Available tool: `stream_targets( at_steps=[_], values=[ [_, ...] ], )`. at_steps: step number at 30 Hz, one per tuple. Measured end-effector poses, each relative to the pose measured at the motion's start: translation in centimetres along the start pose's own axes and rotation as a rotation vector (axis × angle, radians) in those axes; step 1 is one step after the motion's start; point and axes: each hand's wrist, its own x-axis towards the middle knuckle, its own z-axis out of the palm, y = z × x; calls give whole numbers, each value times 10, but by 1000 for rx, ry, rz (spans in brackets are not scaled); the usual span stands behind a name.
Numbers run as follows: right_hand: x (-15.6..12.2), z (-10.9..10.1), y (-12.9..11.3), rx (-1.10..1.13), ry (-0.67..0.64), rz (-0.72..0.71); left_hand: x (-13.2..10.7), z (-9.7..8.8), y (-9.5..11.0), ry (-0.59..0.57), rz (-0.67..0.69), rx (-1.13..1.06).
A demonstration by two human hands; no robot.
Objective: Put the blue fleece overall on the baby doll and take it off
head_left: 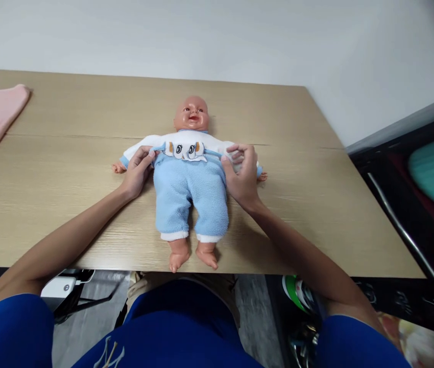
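the doll (190, 189) lies face-up on the counter (316, 214) between your hands, long axis head-far to feet-near, left hand (137, 171) fingers pinching its blue strap (159, 148), right hand (242, 176) fingers closed on the white sleeve (222, 146), both equally near.

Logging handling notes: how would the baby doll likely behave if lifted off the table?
The baby doll lies flat with limbs splayed, so it probably will not roll. Its body under the fleece overalls looks soft and may sag; the glossy head seems hard and could loll. Fleece likely grips well.
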Motion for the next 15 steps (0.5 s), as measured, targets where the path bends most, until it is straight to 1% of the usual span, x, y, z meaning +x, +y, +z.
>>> stream_targets(
  at_steps=[1,2,3,5,7,9,11,13,14,15],
  values=[
    [7,4,-10,1,-25,-37,-1,-1,0,6,12,3],
    [16,10,-20,15,-77,-74,-1,-1,0,13,25,13],
    [28,19,-30,37,-156,-112,-2,-1,0,21,38,32],
    [57,44,-46,72,-371,-201,-5,0,3,37,69,79],
    [89,79,-57,41,-591,-300,-9,3,7,60,103,123],
    [119,119,-63,-39,-792,-421,-14,7,11,87,141,146],
    [140,160,-64,-155,-975,-564,-18,10,15,97,177,149],
    [149,195,-63,-299,-1183,-673,-22,13,15,82,213,151],
    [149,208,-63,-358,-1260,-714,-23,13,15,75,227,153],
    [146,219,-63,-401,-1280,-734,-23,13,14,74,240,157]
  ],
)
